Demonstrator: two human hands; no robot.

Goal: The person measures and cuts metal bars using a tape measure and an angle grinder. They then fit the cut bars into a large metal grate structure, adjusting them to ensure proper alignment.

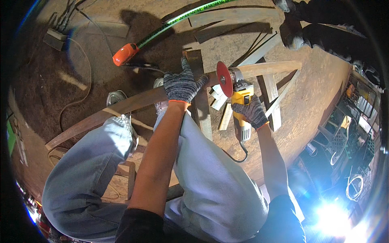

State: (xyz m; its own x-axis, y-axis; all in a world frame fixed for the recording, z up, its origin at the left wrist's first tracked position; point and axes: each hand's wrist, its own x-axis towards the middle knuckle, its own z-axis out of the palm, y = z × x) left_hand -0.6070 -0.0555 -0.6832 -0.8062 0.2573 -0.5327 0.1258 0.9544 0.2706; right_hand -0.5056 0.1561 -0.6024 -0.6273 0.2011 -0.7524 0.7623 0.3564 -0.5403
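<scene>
Head view: the right hand (252,112) grips a yellow grinder (243,98), and the left hand (181,84) is on a long bar (125,104).
Any writing on the grinder is too small to read. It sits by the bar's right half, red disc (223,79) end pointing away from the person, over the bar; I can't tell if they touch. Left fingers spread wide; right fingers wrap the grinder.

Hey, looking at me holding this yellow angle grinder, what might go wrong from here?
The red disc on the angle grinder is close to your spread left hand, so a slip or kickback might cut through the glove. The power cord loops near your right trouser leg and might snag. I see no clamp on the long bar, so it might shift.
</scene>
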